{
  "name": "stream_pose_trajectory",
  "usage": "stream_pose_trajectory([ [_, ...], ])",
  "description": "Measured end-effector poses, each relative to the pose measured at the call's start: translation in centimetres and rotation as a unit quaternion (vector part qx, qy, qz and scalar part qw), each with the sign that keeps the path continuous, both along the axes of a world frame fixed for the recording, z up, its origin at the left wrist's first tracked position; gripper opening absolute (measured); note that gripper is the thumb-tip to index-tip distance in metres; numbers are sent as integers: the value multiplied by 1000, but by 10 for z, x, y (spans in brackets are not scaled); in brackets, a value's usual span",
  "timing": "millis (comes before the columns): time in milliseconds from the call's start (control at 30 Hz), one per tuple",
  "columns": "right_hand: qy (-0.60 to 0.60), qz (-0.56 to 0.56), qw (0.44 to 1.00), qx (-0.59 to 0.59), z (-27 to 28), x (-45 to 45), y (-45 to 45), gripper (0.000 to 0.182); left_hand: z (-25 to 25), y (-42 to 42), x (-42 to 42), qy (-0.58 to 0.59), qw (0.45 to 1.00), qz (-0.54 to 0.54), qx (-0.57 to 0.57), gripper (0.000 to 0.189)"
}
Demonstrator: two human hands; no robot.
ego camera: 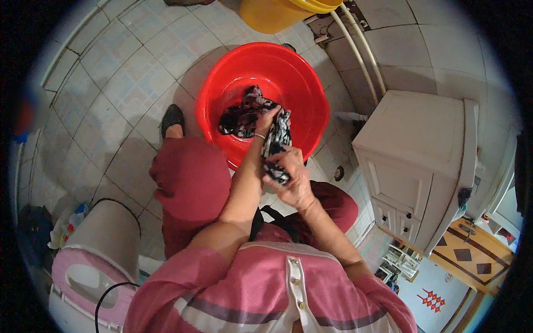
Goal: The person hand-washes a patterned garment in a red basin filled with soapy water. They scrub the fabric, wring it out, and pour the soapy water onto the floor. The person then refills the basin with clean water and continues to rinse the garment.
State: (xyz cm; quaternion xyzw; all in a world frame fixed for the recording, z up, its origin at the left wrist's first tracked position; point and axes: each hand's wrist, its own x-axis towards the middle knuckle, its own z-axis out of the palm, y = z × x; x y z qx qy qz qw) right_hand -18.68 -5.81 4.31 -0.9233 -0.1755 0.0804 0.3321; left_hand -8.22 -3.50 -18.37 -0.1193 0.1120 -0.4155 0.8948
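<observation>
A dark cloth (241,118) with a black-and-white pattern lies partly in a red plastic basin (302,137) on the floor before me. One stretch of it rises over the near rim, drawn out between my hands. Over the basin, my left hand (268,118) grips the cloth, its fingers partly hidden behind the fabric. Closer to my body, my right hand (293,175) is closed around the bunched end of the same cloth. No deep water shows in the basin, though its bottom shines.
A yellow bucket (270,14) stands beyond the basin. On the right are a white cabinet (408,137) and pale pipes (366,54) along the wall. A toilet with a pink seat (62,270) is at the lower left. The floor is tiled (112,95).
</observation>
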Motion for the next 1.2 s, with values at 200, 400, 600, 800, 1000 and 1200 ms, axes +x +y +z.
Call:
stream_pose_trajectory([
  [200,-51,-380,923,29,-66,81,-21,28,38,-4,-10,106,981,100,125,21],
  [400,111,-441,806,379,-86,110,-60,21,84,-16,-1,36,922,202,330,17],
  [600,-45,-283,955,70,-72,42,0,50,76,6,2,79,890,136,429,40],
  [800,242,-379,794,410,-68,100,-73,51,76,-22,0,-16,930,208,304,30],
  [1000,459,-284,588,603,-33,86,-88,67,79,-7,2,-219,854,225,415,39],
  [1200,293,-302,870,257,-78,108,-118,47,82,-7,-15,-402,649,94,639,67],
])
